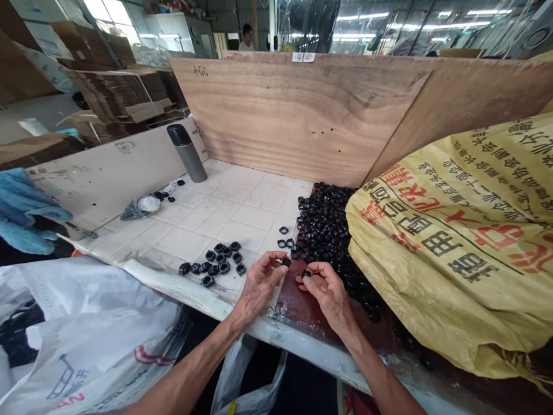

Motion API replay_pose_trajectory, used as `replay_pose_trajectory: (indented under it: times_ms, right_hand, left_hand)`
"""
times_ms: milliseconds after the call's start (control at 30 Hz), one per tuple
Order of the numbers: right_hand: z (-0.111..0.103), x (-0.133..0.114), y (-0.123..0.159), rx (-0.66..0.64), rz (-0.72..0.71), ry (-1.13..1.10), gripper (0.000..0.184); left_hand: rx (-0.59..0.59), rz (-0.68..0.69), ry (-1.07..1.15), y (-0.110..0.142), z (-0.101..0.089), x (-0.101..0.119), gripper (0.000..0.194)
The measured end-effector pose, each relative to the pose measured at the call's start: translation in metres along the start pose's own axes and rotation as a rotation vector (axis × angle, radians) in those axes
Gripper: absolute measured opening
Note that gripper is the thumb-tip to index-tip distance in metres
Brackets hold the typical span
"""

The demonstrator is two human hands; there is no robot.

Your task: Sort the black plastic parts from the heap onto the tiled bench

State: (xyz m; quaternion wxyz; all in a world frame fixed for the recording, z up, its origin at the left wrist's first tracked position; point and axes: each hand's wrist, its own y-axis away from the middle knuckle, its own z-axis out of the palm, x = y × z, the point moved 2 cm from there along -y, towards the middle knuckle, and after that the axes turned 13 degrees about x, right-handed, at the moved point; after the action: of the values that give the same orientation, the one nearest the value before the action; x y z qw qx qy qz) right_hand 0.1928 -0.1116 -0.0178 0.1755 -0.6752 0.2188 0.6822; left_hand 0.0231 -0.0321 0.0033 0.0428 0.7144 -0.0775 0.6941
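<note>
My left hand [261, 285] rests at the table's front edge, its fingertips pinched on a small black ring [286, 261]. Close to its right, my right hand [326, 291] pinches another small black ring [306, 274] between thumb and fingers. Just beyond both hands lies a large heap of the same black rings [328, 230], spilling out beside a yellow woven sack [458, 242]. A small cluster of several black rings [216, 259] lies on the white tabletop [233, 213] to the left of my left hand.
A grey flask [188, 153] stands at the back left. A clear bag with parts [140, 207] lies near it. Wooden boards [302, 115] wall the back and right. White plastic bags [86, 340] hang below the front edge. A person stands far behind.
</note>
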Motion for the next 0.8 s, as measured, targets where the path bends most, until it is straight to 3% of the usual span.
replay_pose_trajectory:
  times_ms: [67, 133, 200, 400, 567, 800]
  right_hand:
    - [-0.001, -0.001, 0.000, 0.004, 0.037, -0.020, 0.032]
    - [-0.002, -0.004, 0.000, 0.015, 0.007, 0.018, 0.029]
    - [-0.002, -0.006, -0.001, 0.030, -0.059, 0.046, 0.026]
    - [0.000, -0.005, 0.000, 0.038, -0.231, 0.083, 0.026]
    - [0.000, -0.007, 0.003, 0.009, -0.321, 0.164, 0.011]
    - [0.000, -0.011, 0.006, -0.021, -0.510, 0.283, 0.014]
  left_hand:
    - [-0.072, -0.155, 0.160, 0.007, 0.010, -0.001, 0.035]
    - [-0.058, -0.249, 0.240, 0.009, 0.013, -0.004, 0.036]
    - [-0.050, -0.301, 0.295, 0.007, 0.012, -0.008, 0.035]
    - [-0.190, -0.433, 0.501, 0.009, 0.013, -0.015, 0.030]
    - [-0.210, -0.371, 0.426, 0.017, 0.014, -0.015, 0.030]
    - [-0.205, -0.236, 0.268, 0.016, 0.013, -0.011, 0.029]
